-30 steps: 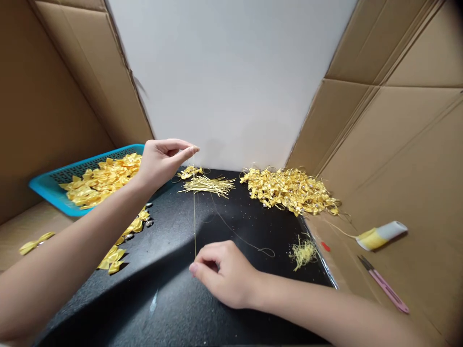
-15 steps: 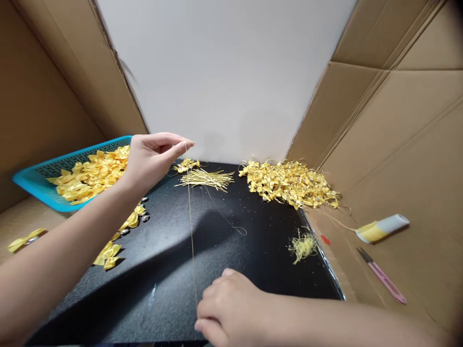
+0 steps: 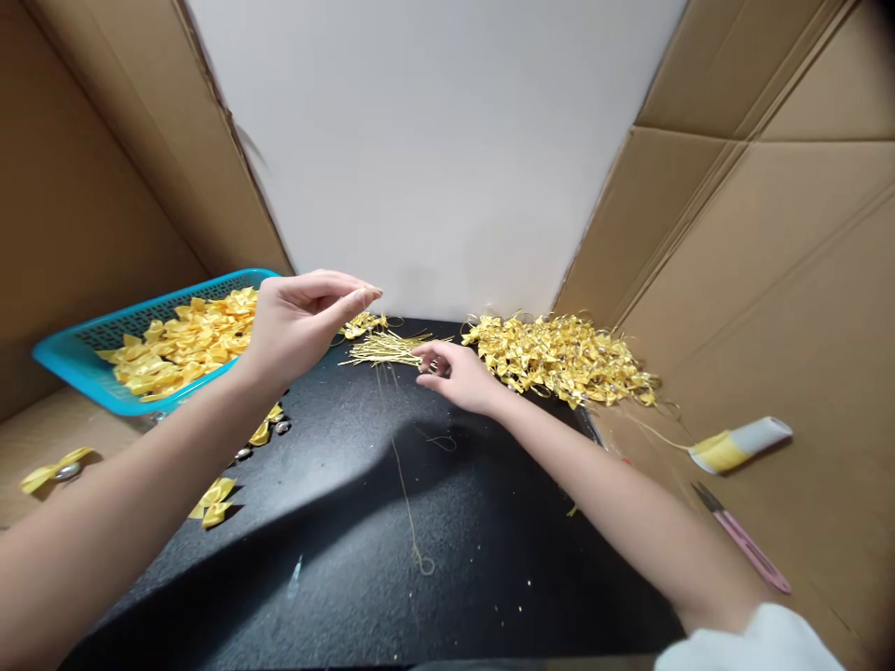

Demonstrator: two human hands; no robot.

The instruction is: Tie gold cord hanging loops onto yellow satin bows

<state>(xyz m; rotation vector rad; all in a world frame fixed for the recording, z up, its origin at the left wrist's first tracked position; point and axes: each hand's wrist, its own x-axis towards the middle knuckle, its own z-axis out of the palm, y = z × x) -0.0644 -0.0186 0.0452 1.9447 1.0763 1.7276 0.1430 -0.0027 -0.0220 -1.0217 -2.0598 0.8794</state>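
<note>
My left hand [image 3: 300, 312] is raised over the back of the black board, thumb and forefinger pinched on a thin gold thread [image 3: 406, 494]. The thread trails down and forward, and its knotted, looped end shows against the board. At the back, my right hand [image 3: 451, 373] is at the right end of a pile of thin yellow cut strips [image 3: 384, 349]. Its thumb and fingers are curved and apart, and I see nothing held between them. Whether the fingertips touch the strips cannot be made out.
A blue basket [image 3: 76, 359] of yellow ribbon bows [image 3: 188, 340] stands at left. Finished bows with loops [image 3: 559, 359] are heaped at back right. On the cardboard at right lie a thread spool [image 3: 741, 445] and pink-handled snips [image 3: 745, 540]. Cardboard walls [image 3: 783, 280] flank the board [image 3: 336, 596].
My right hand has let go of the thread's lower part and moved from the front up to the yellow strips. The thread now hangs slack; my left hand has barely moved.
</note>
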